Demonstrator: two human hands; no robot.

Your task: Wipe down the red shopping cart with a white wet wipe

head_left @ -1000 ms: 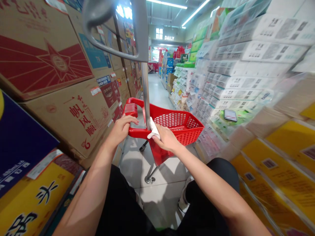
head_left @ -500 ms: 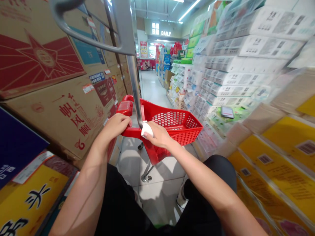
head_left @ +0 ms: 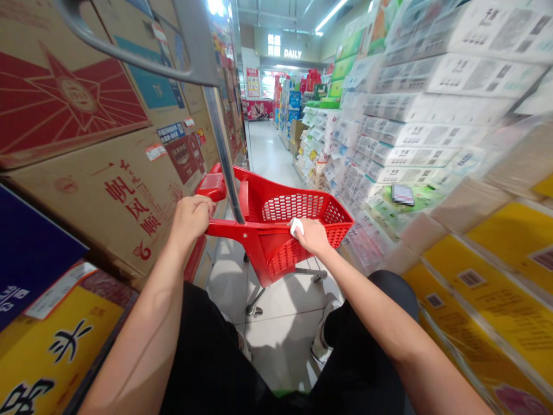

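Note:
A red shopping cart (head_left: 254,242) with a perforated basket stands on the floor in front of my knees. My left hand (head_left: 193,216) is closed around the cart's red frame near its left end. On the basket's near rim, my right hand (head_left: 311,235) presses a folded white cloth (head_left: 296,227), its fingers closed over it. Whether the cloth is fabric or paper is hard to make out. A metal pole (head_left: 225,155) rises from the cart between my hands, topped by a grey looped handle (head_left: 194,52).
Stacked cardboard boxes (head_left: 99,213) line the left side close to my arm. On the right rise white wrapped packs (head_left: 415,132) and yellow packages (head_left: 488,276). A phone-like object with a blurred screen (head_left: 402,195) lies on a green pack. A tiled aisle (head_left: 270,147) runs ahead.
My right hand has slid the white cloth rightward along the basket's rim, away from the pole's foot. My left hand, the pole and the cart's near end have shifted left in view.

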